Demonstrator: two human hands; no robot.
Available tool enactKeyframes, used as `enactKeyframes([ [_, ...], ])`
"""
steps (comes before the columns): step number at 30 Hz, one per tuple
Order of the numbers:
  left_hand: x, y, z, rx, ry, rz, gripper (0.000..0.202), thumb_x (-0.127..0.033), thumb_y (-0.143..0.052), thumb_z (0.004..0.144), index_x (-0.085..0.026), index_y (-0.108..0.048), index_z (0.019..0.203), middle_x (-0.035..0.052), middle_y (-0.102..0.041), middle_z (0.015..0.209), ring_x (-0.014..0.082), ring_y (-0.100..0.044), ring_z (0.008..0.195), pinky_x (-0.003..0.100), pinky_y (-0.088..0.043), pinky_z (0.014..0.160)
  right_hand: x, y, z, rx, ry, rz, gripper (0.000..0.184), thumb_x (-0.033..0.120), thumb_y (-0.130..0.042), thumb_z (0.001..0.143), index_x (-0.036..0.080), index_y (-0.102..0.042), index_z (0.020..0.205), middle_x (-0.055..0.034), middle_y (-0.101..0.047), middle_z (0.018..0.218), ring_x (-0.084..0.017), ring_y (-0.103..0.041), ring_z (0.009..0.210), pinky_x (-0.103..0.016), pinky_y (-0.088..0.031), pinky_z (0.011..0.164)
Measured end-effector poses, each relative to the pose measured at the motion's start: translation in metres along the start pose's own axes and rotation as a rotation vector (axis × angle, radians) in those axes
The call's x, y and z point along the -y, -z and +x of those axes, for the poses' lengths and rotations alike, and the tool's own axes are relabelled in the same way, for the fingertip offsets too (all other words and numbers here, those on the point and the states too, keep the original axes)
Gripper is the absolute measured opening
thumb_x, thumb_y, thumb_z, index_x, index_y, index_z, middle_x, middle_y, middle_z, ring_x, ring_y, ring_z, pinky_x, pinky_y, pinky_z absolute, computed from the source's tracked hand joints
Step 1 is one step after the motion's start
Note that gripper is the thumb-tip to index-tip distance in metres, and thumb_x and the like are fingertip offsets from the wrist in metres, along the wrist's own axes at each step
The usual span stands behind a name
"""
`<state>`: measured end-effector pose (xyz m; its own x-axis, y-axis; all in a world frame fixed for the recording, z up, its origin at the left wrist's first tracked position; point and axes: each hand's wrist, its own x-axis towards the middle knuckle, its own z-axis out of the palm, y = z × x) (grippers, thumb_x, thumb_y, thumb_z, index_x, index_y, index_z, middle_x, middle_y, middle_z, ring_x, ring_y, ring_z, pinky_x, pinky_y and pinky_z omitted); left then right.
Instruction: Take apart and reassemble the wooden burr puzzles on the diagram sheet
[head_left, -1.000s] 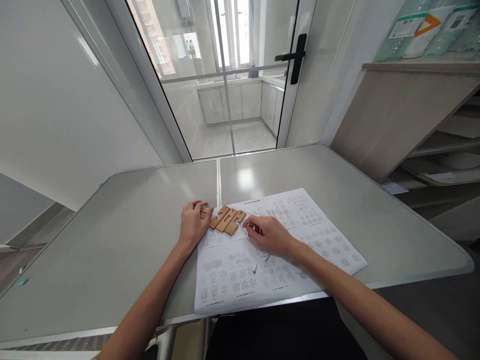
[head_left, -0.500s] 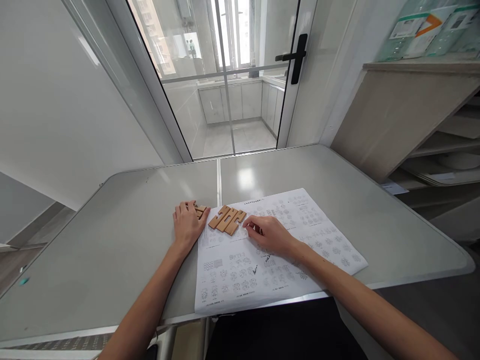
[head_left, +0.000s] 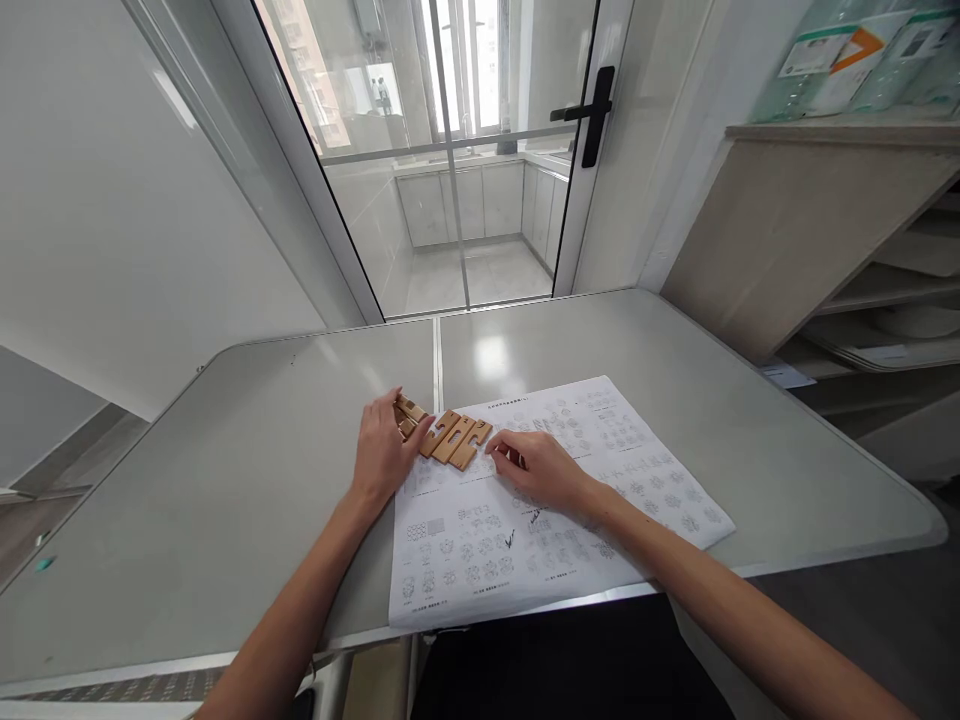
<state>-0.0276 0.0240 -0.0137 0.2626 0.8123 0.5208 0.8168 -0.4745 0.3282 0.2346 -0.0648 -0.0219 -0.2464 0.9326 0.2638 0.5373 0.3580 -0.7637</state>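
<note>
My left hand [head_left: 382, 445] is closed around a small group of notched wooden puzzle pieces [head_left: 410, 410], its fingers along their far left side and its thumb along the near right side. Part of that group is hidden by the hand. Just right of the thumb, three flat wooden puzzle pieces [head_left: 453, 440] with slots and notches lie side by side on a printed sheet [head_left: 555, 540]. Small dark marks show on some of them. My right hand [head_left: 538, 465] rests on the sheet to their right, fingers curled in with nothing visible in them.
The sheet carries rows of small line diagrams and lies on a grey folding table [head_left: 247, 480] with a seam down its middle. A small teal object [head_left: 44, 565] is at the left edge. Beyond stands a glass door [head_left: 457, 230]; shelves [head_left: 840, 240] are at the right.
My left hand has shifted slightly right and turned, bringing its wooden pieces closer to the three on the sheet and showing more of them. My right hand has stayed still.
</note>
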Motion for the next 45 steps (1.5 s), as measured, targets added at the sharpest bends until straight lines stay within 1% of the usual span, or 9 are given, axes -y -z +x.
enactKeyframes([
  [4,-0.02,0.0,-0.01,0.032,-0.14,-0.17,0.062,-0.045,-0.069,0.099,-0.025,-0.044,0.151,0.0132,-0.063,0.129,0.0312,-0.061,0.117,0.049,-0.054,0.102,-0.002,0.001,0.002,0.043,-0.075,0.206,0.019,0.031,-0.054,0.106,0.021,-0.07,0.106,-0.0008,-0.076,0.078,-0.013,-0.06,0.057,-0.027,-0.048,0.06],
  [9,-0.038,0.002,-0.02,0.168,-0.337,-0.276,0.071,-0.045,-0.075,0.096,-0.029,-0.039,0.155,0.0126,-0.062,0.135,0.0319,-0.059,0.122,0.05,-0.054,0.103,-0.003,0.005,0.005,0.22,-0.188,0.54,0.037,0.042,-0.054,0.108,0.019,-0.062,0.135,-0.0091,-0.081,0.103,-0.014,-0.071,0.068,-0.027,-0.053,0.06],
  [13,-0.049,0.004,-0.023,0.211,-0.454,-0.342,0.071,-0.047,-0.074,0.096,-0.031,-0.038,0.154,0.0133,-0.061,0.136,0.033,-0.058,0.128,0.053,-0.053,0.105,0.001,0.008,0.005,0.337,-0.22,0.628,0.048,0.045,-0.058,0.106,0.018,-0.057,0.144,-0.0074,-0.08,0.091,-0.016,-0.07,0.069,-0.027,-0.055,0.058],
  [16,-0.054,0.001,-0.024,0.221,-0.505,-0.39,0.074,-0.048,-0.076,0.094,-0.03,-0.038,0.155,0.0142,-0.061,0.138,0.0327,-0.059,0.128,0.054,-0.053,0.107,0.002,0.011,0.005,0.393,-0.201,0.605,0.041,0.046,-0.059,0.106,0.019,-0.062,0.136,-0.0044,-0.08,0.087,-0.013,-0.064,0.059,-0.028,-0.055,0.061],
  [20,-0.058,-0.004,-0.027,0.261,-0.571,-0.404,0.078,-0.05,-0.076,0.093,-0.029,-0.037,0.157,0.0149,-0.062,0.138,0.0338,-0.061,0.128,0.056,-0.054,0.106,0.0,0.013,0.006,0.42,-0.171,0.573,0.031,0.048,-0.061,0.104,0.019,-0.068,0.113,0.0004,-0.07,0.076,-0.013,-0.064,0.061,-0.027,-0.054,0.061],
  [29,-0.062,-0.006,-0.028,0.324,-0.576,-0.45,0.084,-0.05,-0.081,0.088,-0.028,-0.038,0.157,0.0151,-0.062,0.139,0.0339,-0.06,0.13,0.055,-0.054,0.108,-0.007,0.006,0.009,0.383,-0.238,0.563,0.032,0.049,-0.065,0.1,0.019,-0.068,0.11,0.0016,-0.066,0.071,-0.014,-0.061,0.056,-0.027,-0.048,0.056],
  [38,-0.059,-0.006,-0.028,0.315,-0.53,-0.446,0.087,-0.051,-0.08,0.089,-0.03,-0.033,0.16,0.0184,-0.051,0.15,0.037,-0.053,0.141,0.059,-0.053,0.112,-0.004,0.002,0.007,0.098,-0.291,0.437,0.037,0.056,-0.064,0.096,0.022,-0.054,0.087,0.0057,-0.056,0.059,-0.013,-0.051,0.051,-0.026,-0.038,0.052],
  [41,-0.059,-0.007,-0.029,0.323,-0.531,-0.446,0.085,-0.05,-0.08,0.089,-0.031,-0.034,0.159,0.0182,-0.051,0.149,0.037,-0.055,0.141,0.059,-0.055,0.111,-0.005,0.002,0.007,0.051,-0.265,0.391,0.034,0.055,-0.063,0.096,0.022,-0.057,0.09,0.0053,-0.057,0.06,-0.013,-0.051,0.052,-0.027,-0.037,0.052],
  [45,-0.059,-0.007,-0.028,0.291,-0.54,-0.463,0.084,-0.049,-0.081,0.088,-0.029,-0.036,0.156,0.0179,-0.052,0.145,0.0363,-0.057,0.137,0.059,-0.055,0.109,-0.006,0.003,0.008,0.036,-0.274,0.418,0.038,0.058,-0.061,0.098,0.023,-0.054,0.087,0.0047,-0.058,0.058,-0.013,-0.052,0.049,-0.027,-0.037,0.051],
])
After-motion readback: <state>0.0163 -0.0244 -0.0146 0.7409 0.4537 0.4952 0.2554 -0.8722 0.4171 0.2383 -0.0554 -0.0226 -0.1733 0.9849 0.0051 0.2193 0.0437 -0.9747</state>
